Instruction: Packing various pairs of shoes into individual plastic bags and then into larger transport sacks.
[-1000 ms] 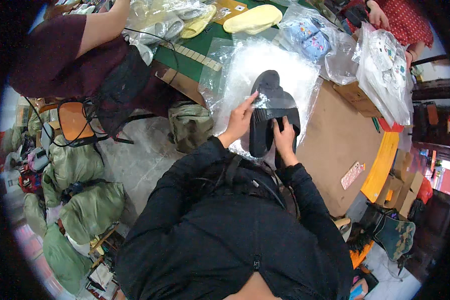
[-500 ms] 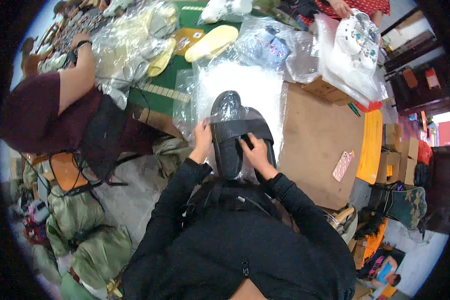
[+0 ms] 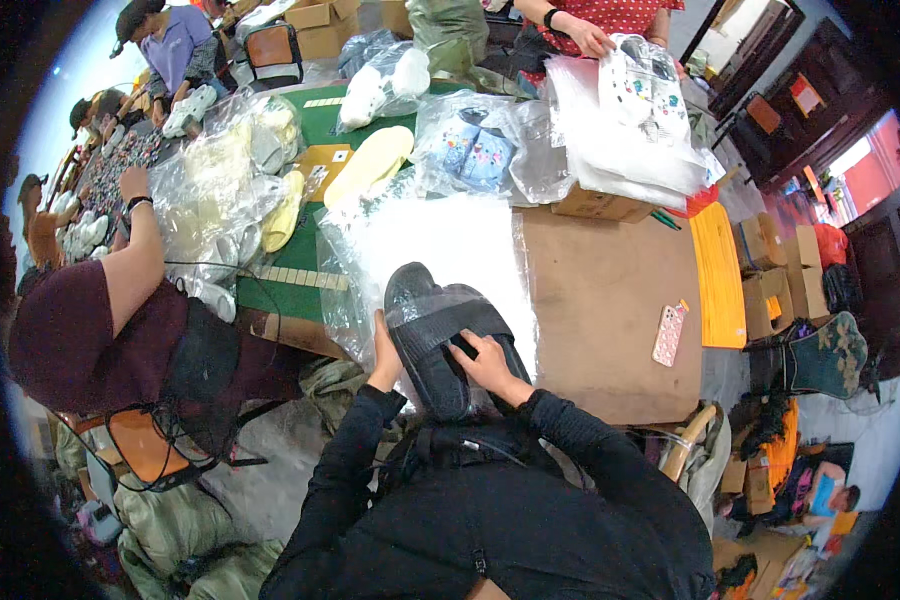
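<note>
A pair of black slide slippers (image 3: 444,330) lies in front of me at the table's near edge, the two overlapping side by side, toes pointing away. Shiny clear film shows over parts of them. Against the left slipper's outer edge, my left hand (image 3: 386,356) holds the pair; some of its fingers are hidden. My right hand (image 3: 490,366) grips at the rear edge of the strap between the two slippers, fingertips partly tucked out of sight. Under and beyond the slippers lie flat clear plastic bags (image 3: 475,240) over a white sheet.
Yellow slippers (image 3: 370,165), bagged blue clogs (image 3: 475,145) and bagged white clogs (image 3: 385,85) lie farther back. A phone (image 3: 669,335) rests on the brown board (image 3: 610,320) at right. One co-worker's arm (image 3: 140,240) reaches in from the left; another's hand (image 3: 582,36) touches white clogs (image 3: 642,90).
My view has tilted up, showing more of the far table. The slippers have turned, toes now leaning left. My left hand has straightened along their edge; my right stays at the strap.
</note>
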The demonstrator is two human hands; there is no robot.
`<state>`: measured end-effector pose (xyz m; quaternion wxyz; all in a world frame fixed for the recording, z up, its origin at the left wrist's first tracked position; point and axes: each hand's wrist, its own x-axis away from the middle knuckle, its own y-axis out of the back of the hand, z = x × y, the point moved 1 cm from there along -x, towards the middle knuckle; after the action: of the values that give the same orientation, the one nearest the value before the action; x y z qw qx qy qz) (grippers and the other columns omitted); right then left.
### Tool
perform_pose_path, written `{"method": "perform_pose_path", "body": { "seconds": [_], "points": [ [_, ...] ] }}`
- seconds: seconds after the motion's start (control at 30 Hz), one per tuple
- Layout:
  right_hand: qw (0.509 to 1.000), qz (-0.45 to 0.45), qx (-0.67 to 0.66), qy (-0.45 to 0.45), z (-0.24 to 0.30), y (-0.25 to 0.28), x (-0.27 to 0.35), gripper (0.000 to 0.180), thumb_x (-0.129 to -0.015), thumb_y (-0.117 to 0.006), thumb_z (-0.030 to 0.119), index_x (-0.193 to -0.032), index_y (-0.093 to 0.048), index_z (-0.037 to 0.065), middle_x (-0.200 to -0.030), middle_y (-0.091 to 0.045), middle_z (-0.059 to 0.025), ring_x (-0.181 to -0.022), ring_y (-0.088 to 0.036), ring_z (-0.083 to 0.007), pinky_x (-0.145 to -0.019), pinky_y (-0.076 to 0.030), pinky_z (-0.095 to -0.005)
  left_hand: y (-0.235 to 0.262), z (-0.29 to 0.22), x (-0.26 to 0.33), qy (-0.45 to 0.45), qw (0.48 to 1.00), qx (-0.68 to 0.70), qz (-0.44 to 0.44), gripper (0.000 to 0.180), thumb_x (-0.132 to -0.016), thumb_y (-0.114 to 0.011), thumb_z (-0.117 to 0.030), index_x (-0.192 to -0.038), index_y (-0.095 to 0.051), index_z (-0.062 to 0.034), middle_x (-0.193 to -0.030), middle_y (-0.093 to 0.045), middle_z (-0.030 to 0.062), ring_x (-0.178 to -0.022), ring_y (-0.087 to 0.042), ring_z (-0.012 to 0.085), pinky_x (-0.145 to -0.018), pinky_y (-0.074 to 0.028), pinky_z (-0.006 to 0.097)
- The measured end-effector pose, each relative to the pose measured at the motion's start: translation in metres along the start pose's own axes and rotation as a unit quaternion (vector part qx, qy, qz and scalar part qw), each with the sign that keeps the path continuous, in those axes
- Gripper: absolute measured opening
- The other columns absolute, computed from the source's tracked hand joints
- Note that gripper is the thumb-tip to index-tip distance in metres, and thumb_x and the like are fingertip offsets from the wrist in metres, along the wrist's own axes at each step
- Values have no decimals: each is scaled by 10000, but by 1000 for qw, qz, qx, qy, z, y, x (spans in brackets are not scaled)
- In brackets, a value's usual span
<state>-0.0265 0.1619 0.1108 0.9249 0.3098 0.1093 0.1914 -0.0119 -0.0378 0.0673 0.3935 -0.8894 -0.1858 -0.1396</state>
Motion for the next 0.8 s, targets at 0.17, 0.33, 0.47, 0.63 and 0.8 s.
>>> {"method": "perform_pose_path", "body": {
  "seconds": [0.17, 0.33, 0.47, 0.63, 0.8],
  "points": [
    [999, -6, 24, -39, 1, 1, -9, 445, -811, -587, 312, -1060, -571, -56, -996, -597, -239, -877, -553, -363, -806, -426, -397, 2, 0, 11, -299, 818, -489, 55, 482, -771, -573, 32, -1228, -422, 3, -998, -579, 145, -852, -565, 192, -764, -443, 286],
    [998, -36, 23, -52, 5, 5, -15, 430, -829, -553, 341, -1075, -568, -11, -828, -581, -259, -809, -531, -394, -713, -409, -435, -6, -10, 28, -186, 871, -454, -30, 579, -806, -477, 71, -1350, -322, -52, -1115, -559, 170, -834, -564, 221, -740, -443, 281],
    [996, -50, 4, -70, 5, -1, -20, 450, -830, -559, 345, -1077, -561, -32, -858, -587, -270, -825, -547, -396, -741, -417, -428, -11, -18, 27, -369, 718, -588, 41, 627, -841, -400, 75, -1406, -181, -84, -1055, -588, 178, -720, -552, 220, -714, -445, 285],
    [978, -111, -104, -144, 2, 3, -41, 456, -837, -571, 268, -1120, -515, -86, -984, -572, -289, -925, -549, -376, -819, -412, -383, -43, -28, 50, -206, 763, -607, 81, 688, -843, -403, 75, -1421, -93, -131, -691, -501, 137, -598, -458, 177, -595, -372, 250],
    [973, -171, -118, -101, 21, 7, -47, 378, -825, -587, 231, -1045, -560, -75, -967, -583, -274, -931, -543, -379, -799, -408, -382, -12, -14, 31, -361, 792, -492, 20, 274, -843, -457, 46, -1102, -530, -5, -653, -494, 124, -573, -487, 147, -549, -387, 257]
  ]
}}
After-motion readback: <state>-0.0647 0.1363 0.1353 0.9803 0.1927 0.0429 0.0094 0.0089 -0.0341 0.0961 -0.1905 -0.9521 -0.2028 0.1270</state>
